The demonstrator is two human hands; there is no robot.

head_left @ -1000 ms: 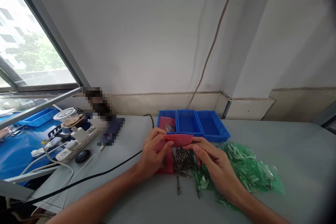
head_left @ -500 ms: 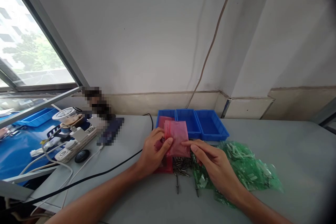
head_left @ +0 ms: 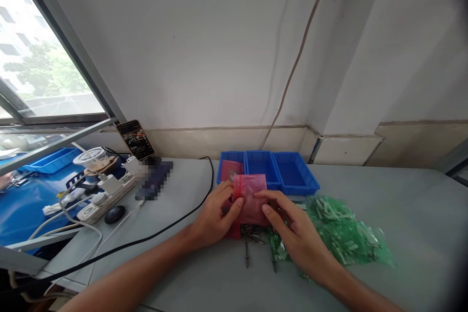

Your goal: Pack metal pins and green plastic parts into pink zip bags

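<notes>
A small pink zip bag (head_left: 252,204) is upright between my hands, over the table. My left hand (head_left: 219,212) is closed on its left edge, with the thumb across the front. My right hand (head_left: 288,224) is at the right edge, its index fingertip on the front face and its thumb by the edge; its other fingers are partly hidden. Below the bag lies a pile of small metal pins (head_left: 254,235), mostly covered by it. Another pink bag (head_left: 233,232) lies flat under my left hand, largely hidden.
Three joined blue bins (head_left: 294,175) stand behind my hands; the left one holds a pink bag (head_left: 231,168). Green plastic bags (head_left: 347,234) of small parts lie to the right. Leftward are a black cable (head_left: 157,239), a mouse (head_left: 114,214), a power strip (head_left: 89,212) and a propped phone (head_left: 136,140).
The pink bag has tilted from nearly edge-on to showing its front, then shifted slightly right and down. My right index finger has moved onto its face, and the thumb has spread away.
</notes>
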